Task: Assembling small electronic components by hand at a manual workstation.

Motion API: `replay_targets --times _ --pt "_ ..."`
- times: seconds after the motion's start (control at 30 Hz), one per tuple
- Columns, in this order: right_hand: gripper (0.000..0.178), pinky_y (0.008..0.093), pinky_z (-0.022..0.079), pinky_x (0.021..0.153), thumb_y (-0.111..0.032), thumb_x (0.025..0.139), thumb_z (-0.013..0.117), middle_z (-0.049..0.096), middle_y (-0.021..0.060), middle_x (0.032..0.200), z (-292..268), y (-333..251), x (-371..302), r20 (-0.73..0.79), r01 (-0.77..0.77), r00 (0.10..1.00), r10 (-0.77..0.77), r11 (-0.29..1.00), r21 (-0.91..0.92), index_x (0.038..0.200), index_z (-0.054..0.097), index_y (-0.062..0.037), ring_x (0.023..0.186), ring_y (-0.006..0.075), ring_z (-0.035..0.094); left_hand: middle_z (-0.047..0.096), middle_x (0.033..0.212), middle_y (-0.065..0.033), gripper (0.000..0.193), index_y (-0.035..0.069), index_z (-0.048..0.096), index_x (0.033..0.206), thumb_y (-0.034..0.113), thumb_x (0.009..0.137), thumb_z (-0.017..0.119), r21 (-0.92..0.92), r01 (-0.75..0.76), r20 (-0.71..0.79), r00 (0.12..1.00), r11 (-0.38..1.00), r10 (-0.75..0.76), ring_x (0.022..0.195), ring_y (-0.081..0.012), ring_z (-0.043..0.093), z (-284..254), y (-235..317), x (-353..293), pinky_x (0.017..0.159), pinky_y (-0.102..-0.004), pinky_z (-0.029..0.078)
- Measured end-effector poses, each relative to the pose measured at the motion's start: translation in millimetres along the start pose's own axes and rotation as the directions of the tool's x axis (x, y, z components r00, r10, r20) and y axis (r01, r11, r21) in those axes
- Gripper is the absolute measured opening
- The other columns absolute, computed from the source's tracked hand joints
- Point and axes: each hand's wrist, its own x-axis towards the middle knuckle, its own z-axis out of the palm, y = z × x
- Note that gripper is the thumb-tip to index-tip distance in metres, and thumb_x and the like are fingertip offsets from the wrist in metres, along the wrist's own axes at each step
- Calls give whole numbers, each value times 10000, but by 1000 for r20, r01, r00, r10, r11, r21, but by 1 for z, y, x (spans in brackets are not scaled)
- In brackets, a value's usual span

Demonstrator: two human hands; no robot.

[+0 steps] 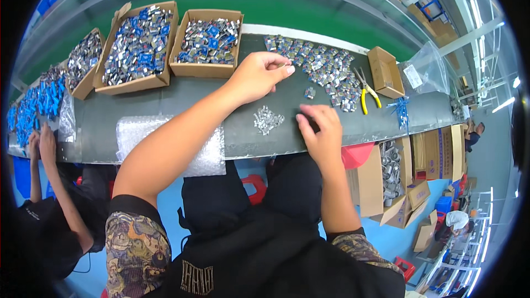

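Observation:
My left hand [258, 79] is over the belt, thumb and fingertips pinched together at the left side of a spread of small metal-and-blue electronic parts [331, 69]. Whatever sits in that pinch is too small to make out. My right hand [324, 132] hovers lower and to the right, fingers loosely curled, thumb a little apart from the forefinger, and nothing visible between them. One separate small part [309, 93] lies just above it. Between the two hands, nearer to me, is a small heap of clear-whitish pieces [268, 120].
Cardboard boxes [207, 70] full of similar parts line the left. Yellow-handled pliers [364, 92] lie beside an open small carton [385, 72] at right. Bubble wrap [207, 152] hangs over the near edge under my left forearm. A co-worker's hands [44, 143] work by blue pieces [33, 107].

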Motion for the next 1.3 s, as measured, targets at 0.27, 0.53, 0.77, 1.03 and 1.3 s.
replay_targets --times 0.27,0.53,0.77,1.03,1.3 --pt "196 353 462 792 -81 793 730 630 92 941 5 -10 3 144 72 986 -79 996 50 987 721 -57 901 265 575 625 764 -25 320 3 686 1112 214 873 721 59 -20 40 999 998 17 618 -87 544 1 1 -2 570 -257 466" --pt "201 351 449 788 -94 772 741 614 77 914 9 -6 4 159 62 985 -74 995 82 972 728 -76 895 251 567 606 781 11 308 4 684 1107 196 872 736 288 -217 104 975 933 195 672 -51 496 4 -8 -1 606 -234 435" --pt "163 347 453 775 -83 739 741 619 71 914 15 -2 -1 112 56 992 -64 995 79 899 714 -67 882 248 573 619 780 -9 314 10 683 1114 213 879 731 142 -89 102 992 986 75 654 -66 532 4 1 -5 590 -236 456" --pt "125 356 458 777 -85 736 747 629 66 902 13 -3 1 75 45 996 -52 995 92 844 689 -58 880 257 575 648 809 -29 332 24 658 1142 236 892 715 34 -6 210 978 999 -1 641 -85 576 4 2 -3 581 -245 477" --pt "110 243 508 727 -60 937 625 671 84 917 18 13 -9 54 -289 936 347 674 680 1013 599 14 813 117 639 635 792 -14 334 24 647 1145 214 881 726 -8 76 244 967 997 -72 623 -77 564 6 15 -10 560 -235 460"
